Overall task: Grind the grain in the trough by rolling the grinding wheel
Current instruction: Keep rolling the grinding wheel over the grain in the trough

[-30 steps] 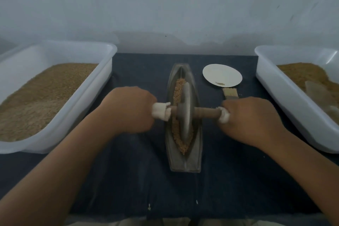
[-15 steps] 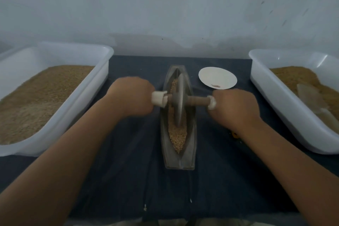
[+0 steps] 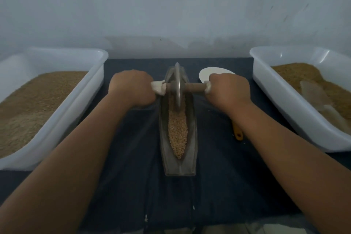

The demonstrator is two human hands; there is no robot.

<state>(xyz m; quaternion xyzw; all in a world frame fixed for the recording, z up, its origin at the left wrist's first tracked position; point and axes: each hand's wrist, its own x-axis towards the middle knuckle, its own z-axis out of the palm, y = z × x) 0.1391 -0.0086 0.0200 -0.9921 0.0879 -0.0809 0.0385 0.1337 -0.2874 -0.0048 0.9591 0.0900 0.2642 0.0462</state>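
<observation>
Pale wall (image 3: 171, 5) behind a tabletop (image 3: 133, 180) draped in dark cloth, seen from the head camera. The left hand (image 3: 133, 89) and right hand (image 3: 228, 89) are each closed in a fist round one end of the axle (image 3: 193, 87), over the white wrapping (image 3: 158, 86) bound there.

Between the hands the grinding wheel (image 3: 178, 85), a thin upright disc on that axle, stands on its edge at the far end of the trough (image 3: 192, 138). The grain (image 3: 177, 131) lies loose along the groove on the near side of the hands, between the forearms.

Handling, as judged: the wheel looks rigid and heavy, probably metal, so its own weight does much of the crushing. A narrow rim would tip sideways if the load were uneven; the sound hold is the present one, both axle ends gripped level, where the wrapping offers friction. The boat-shaped trough looks stiff and stable, though it may creep on the cloth. The grain is light and free-flowing and could spill over the low rim.

Just beyond the right hand, partly hidden by it, lies a white plate (image 3: 209, 73); beside the right forearm, a yellow handle (image 3: 237, 133). Outside each hand stands a white tub of brown grain: the left tub (image 3: 76, 104) and the right tub (image 3: 281, 100).
</observation>
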